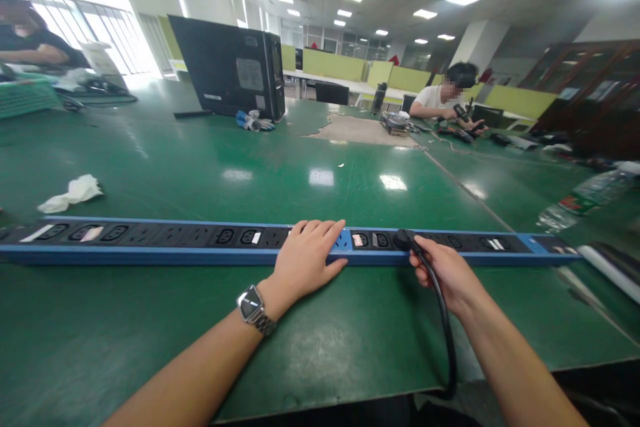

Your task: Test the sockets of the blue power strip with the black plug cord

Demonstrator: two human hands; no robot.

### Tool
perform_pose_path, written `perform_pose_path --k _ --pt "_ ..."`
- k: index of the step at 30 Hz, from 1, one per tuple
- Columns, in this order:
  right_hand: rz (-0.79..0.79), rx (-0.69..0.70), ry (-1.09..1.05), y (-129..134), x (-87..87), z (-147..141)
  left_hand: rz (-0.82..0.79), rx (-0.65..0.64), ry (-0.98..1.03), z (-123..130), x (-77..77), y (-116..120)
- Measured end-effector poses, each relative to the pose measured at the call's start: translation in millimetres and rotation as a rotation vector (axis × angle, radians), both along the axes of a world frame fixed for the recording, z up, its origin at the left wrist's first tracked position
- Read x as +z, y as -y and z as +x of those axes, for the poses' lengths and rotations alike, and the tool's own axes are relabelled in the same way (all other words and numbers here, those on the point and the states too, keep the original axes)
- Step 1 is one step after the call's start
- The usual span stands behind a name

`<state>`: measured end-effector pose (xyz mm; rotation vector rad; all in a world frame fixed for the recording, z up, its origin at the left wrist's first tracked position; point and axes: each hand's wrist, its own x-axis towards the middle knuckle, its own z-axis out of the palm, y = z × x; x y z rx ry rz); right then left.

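A long power strip, blue with black sockets, lies across the green table. My left hand rests over its middle, fingers stretched toward the far edge and thumb along the near side. On that wrist is a metal-banded watch. Right of it, my right hand pinches a black plug where its cable begins. The plug sits at a socket; how deep it is cannot be seen. From my fingers, the black cable curves down over the table's front edge.
Crumpled tissue lies at left. A black computer case and gloves stand farther back. At right are a plastic bottle and a dark object by the strip's end. Two people sit across the table.
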<state>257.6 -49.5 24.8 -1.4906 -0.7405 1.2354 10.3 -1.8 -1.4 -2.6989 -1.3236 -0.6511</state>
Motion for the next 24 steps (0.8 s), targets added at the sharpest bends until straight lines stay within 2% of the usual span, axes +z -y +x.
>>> perform_pose_path --k 2,5,7,10,14,19,24 --pt "0.059 -0.060 -0.067 7 14.0 12 0.000 -0.003 -0.001 0 -0.2 0" --pt "0.164 -0.175 -0.126 15 33.6 49 0.000 -0.009 -0.008 0 -0.3 0" --pt "0.100 -0.180 -0.131 16 37.2 77 -0.002 -0.005 -0.012 0 -0.1 0" --pt "-0.050 -0.145 -0.109 13 26.2 106 -0.006 -0.008 -0.014 0 0.2 0" --pt "-0.065 -0.185 0.002 9 8.1 118 0.001 -0.014 -0.010 0 -0.1 0" --pt "-0.094 -0.225 0.119 7 11.0 128 0.000 -0.011 -0.008 0 -0.9 0" --pt "-0.081 -0.279 0.135 8 11.9 147 -0.006 -0.013 -0.007 0 -0.3 0"
